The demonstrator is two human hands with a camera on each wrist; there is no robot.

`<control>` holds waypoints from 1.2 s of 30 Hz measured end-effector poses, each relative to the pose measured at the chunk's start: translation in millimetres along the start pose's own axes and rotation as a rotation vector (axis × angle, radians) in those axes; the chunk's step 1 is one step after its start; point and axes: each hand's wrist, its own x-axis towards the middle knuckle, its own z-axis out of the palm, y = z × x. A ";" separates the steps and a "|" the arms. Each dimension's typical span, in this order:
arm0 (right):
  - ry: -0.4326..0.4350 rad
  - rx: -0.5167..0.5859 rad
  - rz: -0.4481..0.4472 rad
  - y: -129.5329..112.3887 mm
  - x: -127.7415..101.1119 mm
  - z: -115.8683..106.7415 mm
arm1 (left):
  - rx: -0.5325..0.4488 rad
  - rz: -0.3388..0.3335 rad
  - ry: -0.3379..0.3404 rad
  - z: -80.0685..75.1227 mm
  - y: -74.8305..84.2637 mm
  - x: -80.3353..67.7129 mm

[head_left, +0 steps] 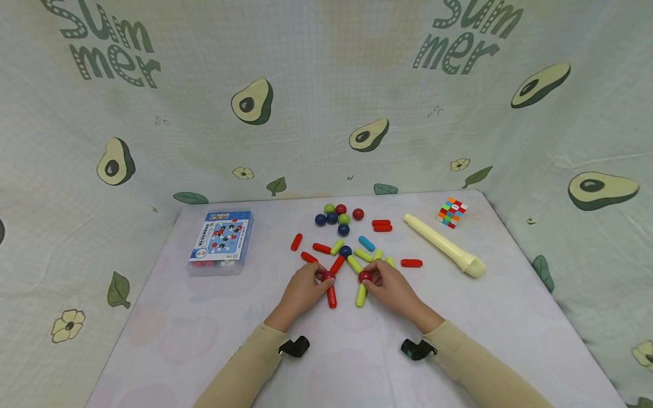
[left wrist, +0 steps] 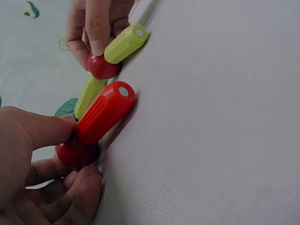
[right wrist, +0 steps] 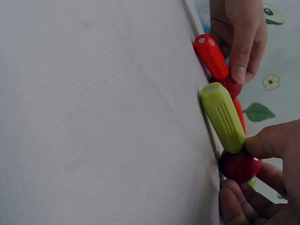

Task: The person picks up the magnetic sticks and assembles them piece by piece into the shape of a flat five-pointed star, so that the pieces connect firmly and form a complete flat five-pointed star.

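Note:
My left hand [head_left: 305, 287] pinches a dark red ball [left wrist: 77, 153] between thumb and fingers. One red magnetic rod [head_left: 332, 297] sticks out of that ball toward me, and another red rod [head_left: 338, 264] runs from it up to a dark blue ball [head_left: 346, 251]. In my right hand [head_left: 394, 287] a second dark red ball [right wrist: 240, 166] is held the same way. From it a yellow-green rod [head_left: 361, 296] points toward me, while another yellow-green rod [head_left: 354, 264] leads back to the blue ball. Together the pieces spread in an upside-down V on the table.
Loose balls [head_left: 332, 218] cluster behind the hands, with red rods [head_left: 381, 225], several yellow-green rods [head_left: 363, 255] and a blue rod [head_left: 366, 243] around. A boxed set [head_left: 221, 243] lies at left. At right are a pale yellow tube [head_left: 444, 245] and a colourful cube [head_left: 452, 212].

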 end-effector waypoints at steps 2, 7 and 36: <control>-0.001 0.001 0.006 -1.0 -0.5 -0.3 | -0.001 0.001 0.004 0.2 0.1 0.0; -0.002 0.004 0.015 -3.0 -1.5 -1.0 | -0.002 0.005 0.009 0.3 0.3 -0.2; -0.014 -0.149 -0.066 -19.6 84.9 -34.3 | -0.004 0.003 -0.020 1.4 -4.6 3.0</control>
